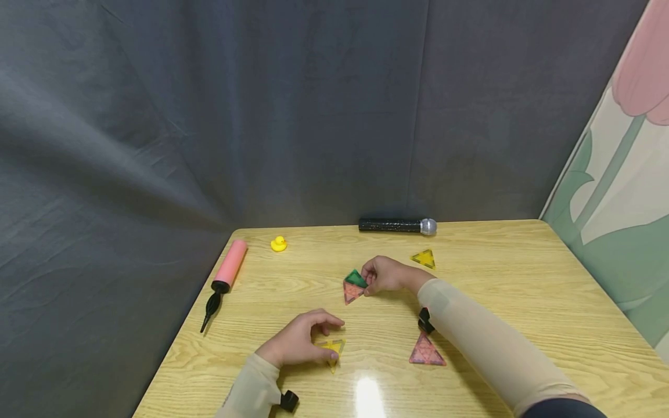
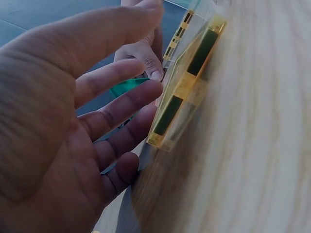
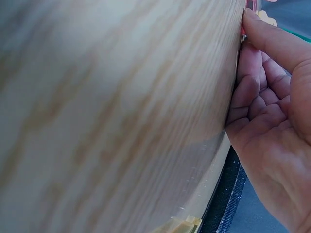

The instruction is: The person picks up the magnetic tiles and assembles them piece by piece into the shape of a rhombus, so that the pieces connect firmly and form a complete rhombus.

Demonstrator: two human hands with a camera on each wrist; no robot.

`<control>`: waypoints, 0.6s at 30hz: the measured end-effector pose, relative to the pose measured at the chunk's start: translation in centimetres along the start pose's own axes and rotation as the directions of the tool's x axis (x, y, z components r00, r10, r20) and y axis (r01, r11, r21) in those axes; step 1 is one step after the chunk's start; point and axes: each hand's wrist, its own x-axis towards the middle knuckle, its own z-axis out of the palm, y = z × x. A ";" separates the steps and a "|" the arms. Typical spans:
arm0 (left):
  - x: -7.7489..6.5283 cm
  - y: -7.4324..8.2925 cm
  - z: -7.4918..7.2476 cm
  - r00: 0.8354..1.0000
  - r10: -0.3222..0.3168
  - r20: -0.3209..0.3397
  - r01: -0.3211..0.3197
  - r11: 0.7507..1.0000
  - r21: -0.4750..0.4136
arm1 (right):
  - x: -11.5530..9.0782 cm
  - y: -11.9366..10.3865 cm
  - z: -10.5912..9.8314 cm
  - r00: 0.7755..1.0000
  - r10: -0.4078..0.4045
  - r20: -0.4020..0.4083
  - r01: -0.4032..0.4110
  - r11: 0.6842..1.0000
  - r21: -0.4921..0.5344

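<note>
My right hand (image 1: pixel 384 274) pinches a green triangular magnetic tile (image 1: pixel 356 278) at its right corner, thumb and fingers curled at the edge. A pink triangular tile (image 1: pixel 352 292) lies against the green one's near side, its corner by my thumb. Closer to me, my left hand (image 1: pixel 303 338) is spread loosely over a yellow triangular tile (image 1: pixel 336 346), thumb overlapping it in the head view. In the left wrist view, that yellow tile (image 2: pixel 187 82) shows its edge magnets beyond the relaxed fingers.
Another pink triangle (image 1: pixel 427 352) lies below the right forearm, and a second yellow triangle (image 1: pixel 425 259) beyond it. Along the back are a black microphone (image 1: pixel 392 225) and a yellow rubber duck (image 1: pixel 279 244). A pink hand pump (image 1: pixel 231 266) lies at the left edge.
</note>
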 end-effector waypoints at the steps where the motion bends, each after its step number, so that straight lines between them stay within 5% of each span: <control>1: 0.0 0.0 0.0 1.000 0.007 0.007 -0.007 1.000 0.011 | 0.0 0.0 0.0 1.000 0.000 0.000 0.000 1.000 -0.001; 18: 0.1 0.1 0.4 0.995 0.075 0.058 -0.081 0.991 0.104 | 0.0 0.0 0.1 1.000 -0.007 -0.004 0.007 1.000 -0.008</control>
